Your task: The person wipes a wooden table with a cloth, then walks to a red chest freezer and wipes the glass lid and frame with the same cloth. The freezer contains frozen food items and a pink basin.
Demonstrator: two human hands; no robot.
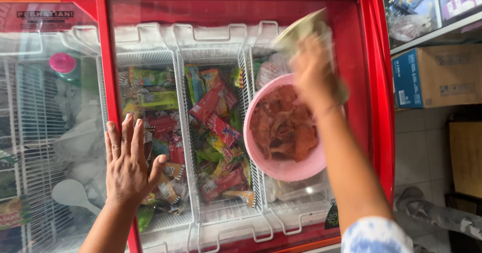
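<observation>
The left hand [128, 165] lies flat and open, fingers spread, pressed against the sliding glass lid [75, 107] of a red chest freezer [374, 107], right beside the lid's red frame edge. The right hand [314, 72] is raised over the open part of the freezer and blurred; it grips a pale, crumpled piece of cloth or paper [301, 29], though what exactly that is cannot be made out. Just below and touching the line of the right wrist sits a round pink plastic bowl [281, 165] filled with reddish-brown pieces of food [283, 125], resting in the white wire basket [296, 203] at the freezer's right end. Between the two hands, two more white wire baskets [221, 210] hold many colourful wrapped ice-cream packets [216, 112]. Left of the left hand, under the glass, lie a pink round lid [63, 62] and a white plastic scoop [73, 194]. Beyond the right hand, a shelf carries a brown and blue cardboard box [437, 77].
</observation>
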